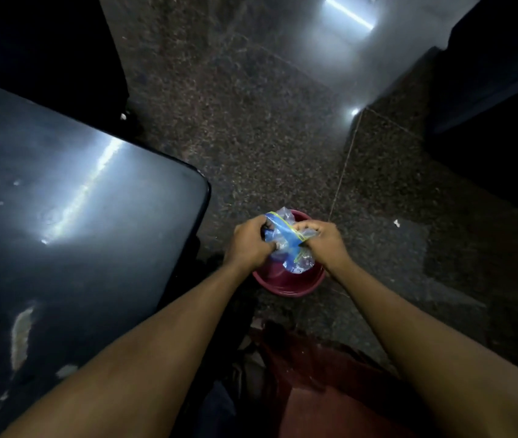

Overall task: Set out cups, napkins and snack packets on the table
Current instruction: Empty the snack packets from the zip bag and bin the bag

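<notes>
A bag [286, 245] of clear plastic with a blue and yellow zip strip is held over a red tub [286, 284] on the floor [267, 137], beside the bench [61, 200]. It is gripped by the left hand [251, 245] on one side and the right hand [322, 243] on the other, seemingly at its seal. Its contents cannot be made out. Nothing is seen set out on the bench, so the task is judged barely begun: cups, napkins and packets remain to be placed.

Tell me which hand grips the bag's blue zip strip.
The right hand: its fingers pinch the blue strip of the bag over the red bowl. The left hand clutches the bag's clear plastic side instead.
</notes>
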